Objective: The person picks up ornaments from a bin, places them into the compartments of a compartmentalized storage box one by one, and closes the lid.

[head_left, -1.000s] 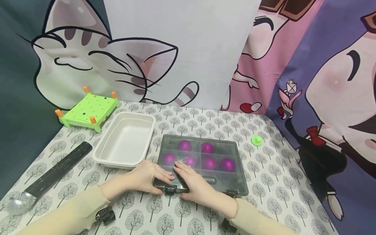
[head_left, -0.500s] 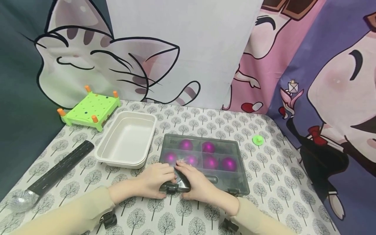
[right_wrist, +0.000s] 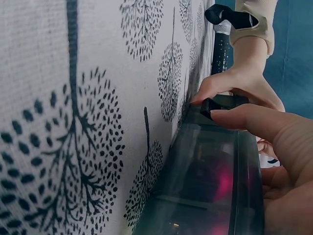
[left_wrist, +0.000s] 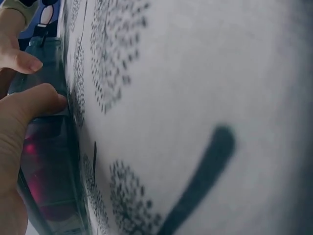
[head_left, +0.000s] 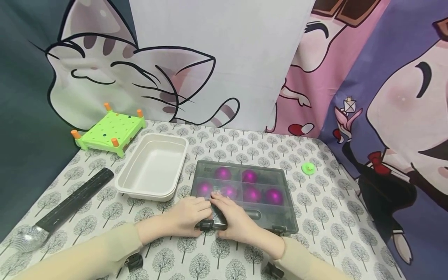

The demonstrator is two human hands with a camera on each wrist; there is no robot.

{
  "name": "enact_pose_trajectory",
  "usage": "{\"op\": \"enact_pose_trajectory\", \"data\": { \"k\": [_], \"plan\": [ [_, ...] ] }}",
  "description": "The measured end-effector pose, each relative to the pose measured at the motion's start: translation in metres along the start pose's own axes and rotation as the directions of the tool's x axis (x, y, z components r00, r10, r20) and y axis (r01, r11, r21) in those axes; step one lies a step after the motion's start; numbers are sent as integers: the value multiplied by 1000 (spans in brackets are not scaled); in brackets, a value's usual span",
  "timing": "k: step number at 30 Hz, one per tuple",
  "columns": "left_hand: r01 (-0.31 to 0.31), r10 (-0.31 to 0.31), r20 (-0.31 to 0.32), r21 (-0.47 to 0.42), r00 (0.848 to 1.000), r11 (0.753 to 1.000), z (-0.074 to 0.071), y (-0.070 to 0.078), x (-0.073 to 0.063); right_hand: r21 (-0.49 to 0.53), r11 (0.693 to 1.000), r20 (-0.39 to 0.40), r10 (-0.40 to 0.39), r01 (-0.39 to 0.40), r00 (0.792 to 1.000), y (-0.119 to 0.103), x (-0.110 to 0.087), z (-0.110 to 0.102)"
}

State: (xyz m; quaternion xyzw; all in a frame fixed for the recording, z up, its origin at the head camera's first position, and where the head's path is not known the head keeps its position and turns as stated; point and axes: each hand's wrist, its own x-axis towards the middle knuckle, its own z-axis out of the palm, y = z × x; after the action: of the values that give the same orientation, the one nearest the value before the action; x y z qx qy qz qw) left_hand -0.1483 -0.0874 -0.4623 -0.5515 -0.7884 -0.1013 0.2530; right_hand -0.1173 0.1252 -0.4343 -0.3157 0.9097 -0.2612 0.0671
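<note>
A smoky grey see-through case (head_left: 280, 216) lies with its lid down on the tree-print tablecloth, with several magenta balls (head_left: 250, 175) in its compartments. Both hands meet at its front left corner. My left hand (head_left: 196, 216) has its fingers on the lid and its thumb at the front edge by the black left latch (head_left: 206, 224). My right hand (head_left: 227, 217) holds the same edge just to the right. In the right wrist view my right thumb (right_wrist: 264, 127) lies along the case (right_wrist: 205, 186) beside the latch (right_wrist: 215, 105). The left wrist view shows my left thumb (left_wrist: 29, 105) pressed against the case (left_wrist: 49, 171).
An empty white tray (head_left: 147, 192) sits left of the case. A green pegboard (head_left: 108, 134) with orange pegs stands at the back left. A black bar (head_left: 75, 200) and a shiny ball (head_left: 28, 239) lie at the left edge. A small green disc (head_left: 308, 168) lies to the right.
Both hands stay at the case's front left corner. The left fingers have drawn in slightly toward the latch. The lid remains down.
</note>
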Motion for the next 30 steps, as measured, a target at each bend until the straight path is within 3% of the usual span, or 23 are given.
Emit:
{"op": "enact_pose_trajectory", "data": {
  "k": [6,13,30],
  "plan": [
    [10,-6,40,-89,999,996,-6,-3,-1,-13,1000,7,3,-3,1000,0,0,1],
    [70,-63,39,-252,997,965,-9,-7,-2,-18,1000,13,3,-2,1000,1,0,1],
    [81,-97,-20,-404,995,911,-6,-14,2,-52,998,-7,-27,27,1000,1,-1,3]
  ]
}}
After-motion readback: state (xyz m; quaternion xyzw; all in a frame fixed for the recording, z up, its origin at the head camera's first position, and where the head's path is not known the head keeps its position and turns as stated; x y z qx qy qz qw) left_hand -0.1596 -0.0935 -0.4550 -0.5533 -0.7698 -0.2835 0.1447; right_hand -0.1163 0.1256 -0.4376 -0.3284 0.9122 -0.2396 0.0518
